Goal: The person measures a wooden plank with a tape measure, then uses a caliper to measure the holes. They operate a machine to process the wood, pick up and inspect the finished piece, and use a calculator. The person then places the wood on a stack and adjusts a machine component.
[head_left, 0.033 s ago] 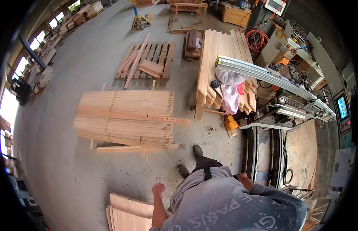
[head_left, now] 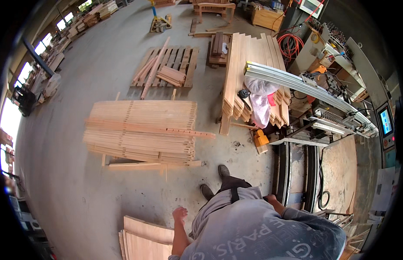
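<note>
Apart, the two hands flank the shirt: the left hand (head_left: 180, 213) curls loosely, how tightly I cannot tell; the right hand (head_left: 271, 198) is partly hidden, its grip unclear. Pale wooden panels (head_left: 146, 240) lie just beside the left one, dark rails (head_left: 283, 173) near the right. Ahead, well apart from both, lies a slat stack (head_left: 141, 145); beyond it, a pallet (head_left: 191, 65) bears reddish strips (head_left: 171, 75).
</note>
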Demonstrator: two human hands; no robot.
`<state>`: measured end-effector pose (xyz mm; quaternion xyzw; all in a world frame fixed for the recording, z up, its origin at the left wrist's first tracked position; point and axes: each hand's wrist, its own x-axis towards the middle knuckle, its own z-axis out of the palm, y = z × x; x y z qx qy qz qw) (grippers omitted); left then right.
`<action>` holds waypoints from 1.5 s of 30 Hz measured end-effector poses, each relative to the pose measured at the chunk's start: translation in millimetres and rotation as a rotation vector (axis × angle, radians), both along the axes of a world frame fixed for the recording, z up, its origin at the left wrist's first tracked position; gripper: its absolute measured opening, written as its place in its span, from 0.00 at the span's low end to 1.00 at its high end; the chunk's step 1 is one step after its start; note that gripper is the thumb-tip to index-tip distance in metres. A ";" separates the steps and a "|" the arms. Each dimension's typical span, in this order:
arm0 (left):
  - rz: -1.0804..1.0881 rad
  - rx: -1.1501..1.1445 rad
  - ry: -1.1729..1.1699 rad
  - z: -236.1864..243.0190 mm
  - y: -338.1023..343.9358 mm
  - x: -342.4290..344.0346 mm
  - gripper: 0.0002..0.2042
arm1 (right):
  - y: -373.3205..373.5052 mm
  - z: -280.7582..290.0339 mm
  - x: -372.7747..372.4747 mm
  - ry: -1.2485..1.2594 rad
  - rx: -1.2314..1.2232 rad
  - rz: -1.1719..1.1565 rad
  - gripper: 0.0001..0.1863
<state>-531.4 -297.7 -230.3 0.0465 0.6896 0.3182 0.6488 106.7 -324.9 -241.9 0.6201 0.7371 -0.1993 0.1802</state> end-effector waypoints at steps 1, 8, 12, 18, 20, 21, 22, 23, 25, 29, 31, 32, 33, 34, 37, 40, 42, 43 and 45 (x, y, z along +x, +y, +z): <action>-0.005 -0.001 -0.009 -12.1 -25.2 -10.3 0.14 | 13.0 4.9 -29.2 0.097 -0.114 -0.051 0.10; -1.165 0.492 0.772 -14.6 -113.6 35.1 0.17 | 90.4 -42.8 -30.2 0.502 -0.006 -0.407 0.17; -0.981 0.229 0.754 -8.4 -127.5 34.1 0.18 | 171.4 37.2 -107.9 1.169 -0.174 -0.895 0.08; -1.211 0.315 0.830 16.8 -57.8 90.0 0.17 | 158.7 7.5 -40.5 1.732 -0.489 -0.932 0.07; -0.872 0.241 0.625 33.5 -40.1 114.2 0.15 | 131.7 -21.2 -15.0 0.972 -0.152 -0.689 0.09; -0.417 0.170 0.335 32.1 -27.5 138.2 0.14 | 114.4 -46.5 28.6 1.091 0.005 -0.177 0.11; 0.062 0.081 0.087 36.6 -25.0 145.3 0.13 | 102.0 -61.4 29.0 0.840 0.114 -0.027 0.10; 0.079 0.076 0.101 45.2 -22.1 155.2 0.12 | 88.9 -66.7 33.8 0.575 0.220 0.113 0.10; 0.095 0.066 0.109 66.8 -12.9 180.4 0.11 | 54.5 -71.4 61.0 0.518 0.115 0.077 0.10; -0.181 0.092 0.301 26.5 -47.3 206.4 0.15 | 9.1 -75.9 108.4 0.358 0.118 0.171 0.11; -0.420 0.086 0.578 23.4 -71.1 212.5 0.17 | 7.9 -61.6 112.0 0.248 -0.010 0.062 0.08; -0.387 0.078 0.572 30.8 -82.4 217.0 0.17 | -2.7 -54.0 111.2 0.188 -0.083 0.001 0.06; -0.334 0.085 0.563 39.6 -82.6 223.6 0.17 | -8.9 -60.3 121.5 0.543 -0.311 -0.490 0.04; -0.282 0.090 0.555 49.8 -85.3 227.9 0.18 | -22.0 -65.1 129.7 0.859 -0.407 -1.050 0.03; -0.357 0.029 0.627 82.5 -79.5 229.9 0.19 | -5.8 -59.8 144.1 1.076 -0.606 -1.581 0.06; -0.344 -0.002 0.655 81.9 -107.1 218.9 0.18 | 4.0 -78.5 154.0 1.384 -0.611 -1.577 0.09; -0.462 0.006 0.756 76.9 -98.8 205.9 0.17 | 34.8 -33.3 119.9 1.235 -0.475 -1.546 0.12; -0.489 0.008 0.767 73.7 -99.0 200.2 0.17 | 43.3 -13.4 103.6 1.147 -0.408 -1.525 0.13; -0.534 0.005 0.780 66.7 -103.8 191.6 0.17 | 47.9 4.6 79.6 1.063 -0.385 -1.487 0.14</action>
